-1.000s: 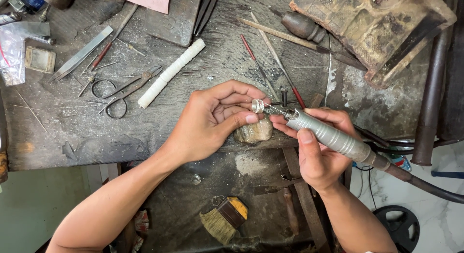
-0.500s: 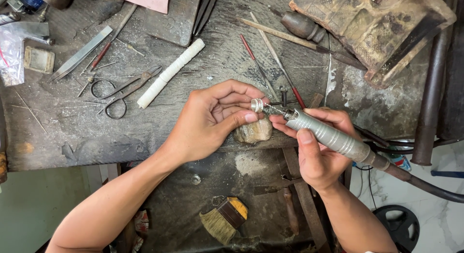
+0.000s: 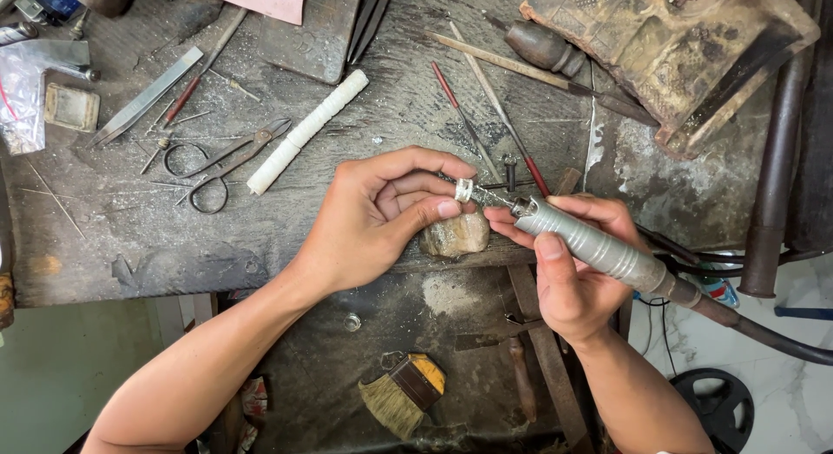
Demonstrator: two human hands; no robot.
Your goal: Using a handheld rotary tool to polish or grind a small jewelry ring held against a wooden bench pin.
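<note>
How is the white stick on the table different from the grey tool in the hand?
The white stick is white and ribbed, and lies loose on the bench with no hand on it. The grey tool is metal, thicker, and held in the right hand, with a dark hose at its back end and its tip at a small ring pinched by the left hand. Both are long, round and lie slantwise.

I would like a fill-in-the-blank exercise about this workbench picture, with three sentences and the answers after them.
1. The left hand pinches a small silver ____ between thumb and fingers.
2. The right hand holds a grey rotary handpiece whose tip points at that ring, above a worn wooden ____ at the bench edge.
3. Left of the white ridged stick on the bench lies a pair of metal ____.

Missing words: ring; peg; scissors
</note>
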